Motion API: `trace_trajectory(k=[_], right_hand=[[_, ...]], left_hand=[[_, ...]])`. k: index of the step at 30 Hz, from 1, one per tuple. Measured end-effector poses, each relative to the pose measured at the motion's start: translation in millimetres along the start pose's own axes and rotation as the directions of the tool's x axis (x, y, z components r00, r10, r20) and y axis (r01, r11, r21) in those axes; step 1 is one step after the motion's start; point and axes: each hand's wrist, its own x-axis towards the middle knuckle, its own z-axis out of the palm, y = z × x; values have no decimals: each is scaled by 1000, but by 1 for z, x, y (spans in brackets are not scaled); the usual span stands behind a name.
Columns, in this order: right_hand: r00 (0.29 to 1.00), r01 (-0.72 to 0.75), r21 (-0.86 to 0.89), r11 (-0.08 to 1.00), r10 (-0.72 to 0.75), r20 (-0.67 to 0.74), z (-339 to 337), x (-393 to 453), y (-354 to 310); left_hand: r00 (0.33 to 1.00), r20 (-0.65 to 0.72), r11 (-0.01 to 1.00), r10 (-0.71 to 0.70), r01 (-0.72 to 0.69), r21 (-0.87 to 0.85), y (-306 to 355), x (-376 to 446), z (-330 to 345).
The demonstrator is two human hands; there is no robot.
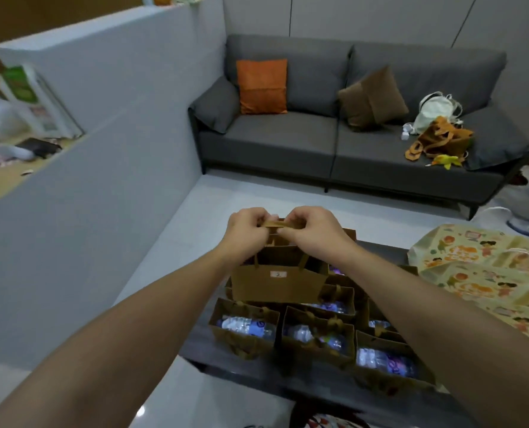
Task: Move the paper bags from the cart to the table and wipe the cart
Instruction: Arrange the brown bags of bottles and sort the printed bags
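Note:
A brown paper bag (278, 284) with a small white label hangs just above the others, held by its handles (283, 224). My left hand (247, 231) and my right hand (311, 230) both pinch those handles, side by side. Below it several more brown paper bags (244, 330) stand in rows on a dark table (257, 370), each with a water bottle (246, 325) lying inside. No cart is in view.
Cream printed bags (485, 273) lie on the table's right side. A grey sofa (334, 137) with orange and brown cushions and loose bags stands beyond. A grey partition wall (102, 149) runs along the left. White floor lies between table and sofa.

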Motion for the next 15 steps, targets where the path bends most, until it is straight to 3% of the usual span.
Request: trace_trajectory(k=[4, 9, 15], right_hand=[[999, 22, -12, 1000, -22, 34, 24, 7, -4], [983, -85, -154, 984, 108, 148, 43, 24, 26], [946, -114, -318, 941, 201, 253, 76, 59, 71]], left_hand=[[990, -119, 996, -73, 78, 43, -33, -17, -33], [934, -283, 961, -219, 256, 100, -82, -28, -70], [865, -379, 915, -329, 392, 101, -125, -20, -100]])
